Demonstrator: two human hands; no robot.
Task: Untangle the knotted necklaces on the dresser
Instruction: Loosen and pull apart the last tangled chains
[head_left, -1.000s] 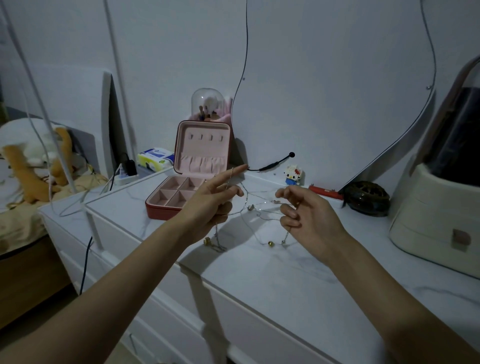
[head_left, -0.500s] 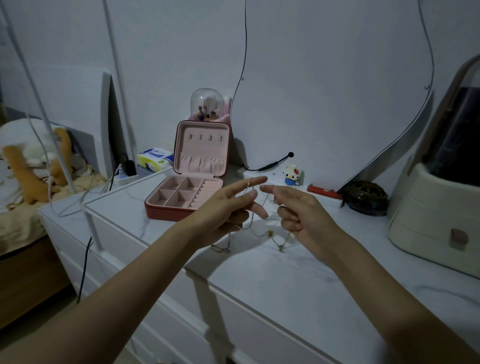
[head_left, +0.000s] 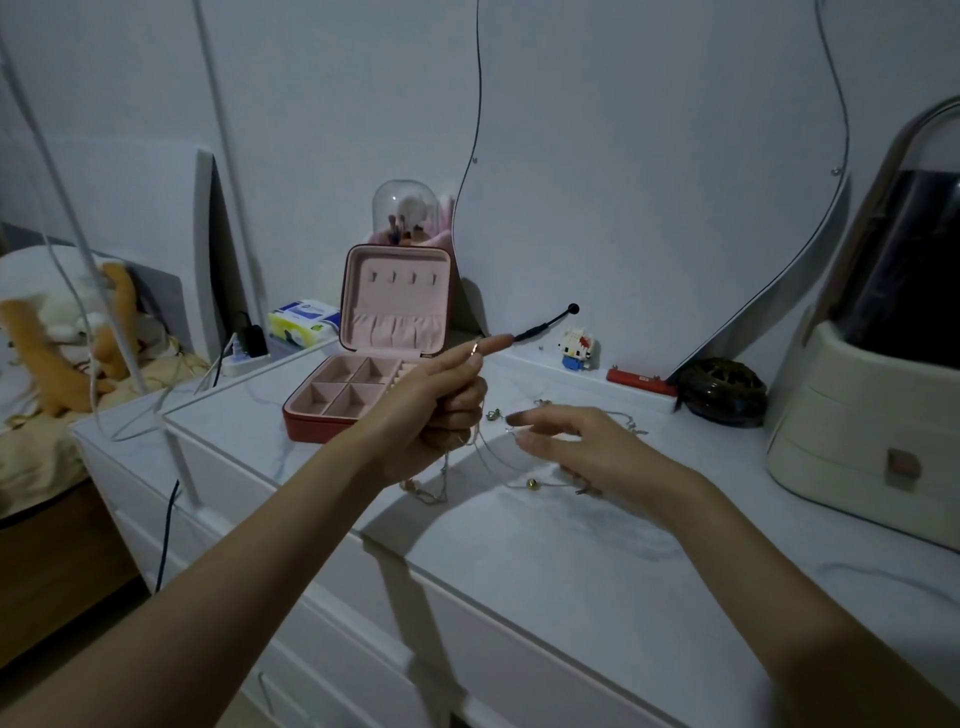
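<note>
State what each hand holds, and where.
Left hand grips the necklaces by a raised stretch of chain, ring at the fingertips. Right hand is open, holding nothing.

Both bare forearms reach forward over the worktop's front edge. The left hand (head_left: 441, 400) is raised, index finger extended, other fingers curled. The right hand (head_left: 582, 441) hangs lower, fingers loosely spread.

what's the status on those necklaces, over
Left hand pinches a chain end, raised. Right hand open over necklaces, tangled on dresser. Jewelry box open beside them.
</note>
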